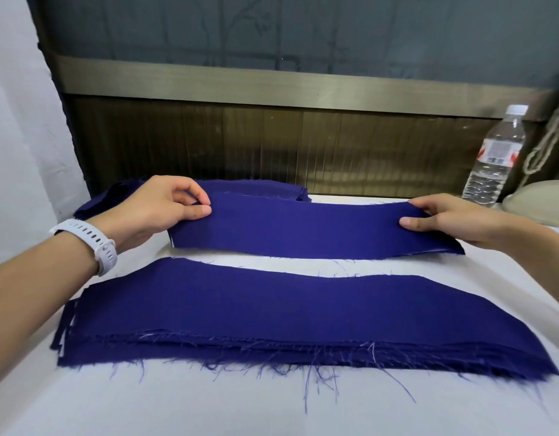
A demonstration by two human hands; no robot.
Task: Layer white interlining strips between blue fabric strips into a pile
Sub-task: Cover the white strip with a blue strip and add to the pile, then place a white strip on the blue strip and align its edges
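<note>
White tabletop [272, 410] is carrying all the work, w/ a dark wood panel [209, 143] standing behind it.

Risks, as I judge them: the strip is hanging limp between two pinches, so if one end is coming down ahead of the other it is probably landing skewed & the pile edges are no longer lining up. Frayed threads are trailing everywhere, esp. off the near stack [272, 309], and could be snagging a finger or dragging a neighbouring layer along. Layers are also looking alike from above, so an interlining layer could be getting skipped. I cannot tell whether white is lying directly under this strip; only a pale sliver is showing at its ends.

L hand [158, 209], w/ a white watch [92, 243] on the wrist, is pinching the strip's left end between thumb & curled fingers. R hand [445, 218] is gripping the right end, thumb on top, fingers tucked beneath. Neither is spread wide.

Between them the blue fabric strip [297, 225] is stretching flat-ish, just beyond the near stack, w/ a band of bare table separating the two. It is sitting on or just over the growing pile. Further beyond the near stack, to the rear-left, a loose blue heap [256, 185] is lying. Well beyond the near stack to the rear-right, a plastic water bottle [492, 152] is standing upright.
</note>
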